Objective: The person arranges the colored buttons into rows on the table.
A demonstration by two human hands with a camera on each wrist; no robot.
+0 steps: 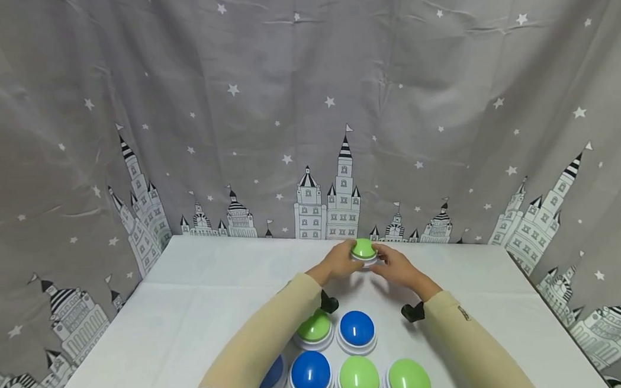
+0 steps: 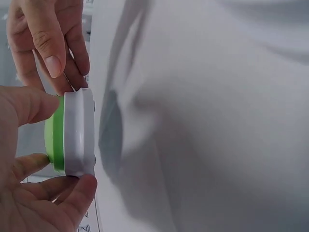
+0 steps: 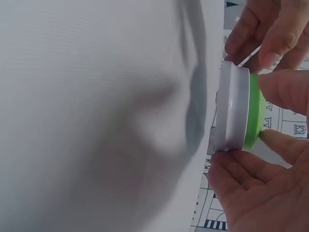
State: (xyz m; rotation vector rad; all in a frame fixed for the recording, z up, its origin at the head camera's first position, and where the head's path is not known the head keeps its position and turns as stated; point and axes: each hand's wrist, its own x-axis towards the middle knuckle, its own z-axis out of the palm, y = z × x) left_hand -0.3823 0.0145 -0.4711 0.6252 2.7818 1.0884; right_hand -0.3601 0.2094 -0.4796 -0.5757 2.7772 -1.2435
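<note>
Near the far edge of the table, both hands hold a push button with a green dome and white base (image 1: 364,249). My left hand (image 1: 341,260) grips its left side; in the left wrist view, that hand's fingers (image 2: 79,198) curl at the white base while another digit lies on the green dome. From the right side my right hand (image 1: 398,267) grips it, with fingertips (image 3: 224,169) at the base and the thumb (image 3: 285,89) at the green part. A shadow lies on the white cloth below the button, set apart from its base.
Closer to me stand more buttons: a green one (image 1: 314,326) partly behind the left sleeve, a blue one (image 1: 357,329), another blue (image 1: 311,374), two green (image 1: 359,379) and a half-hidden blue (image 1: 271,374). A grey castle-print curtain (image 1: 305,99) hangs behind the white table (image 1: 198,272).
</note>
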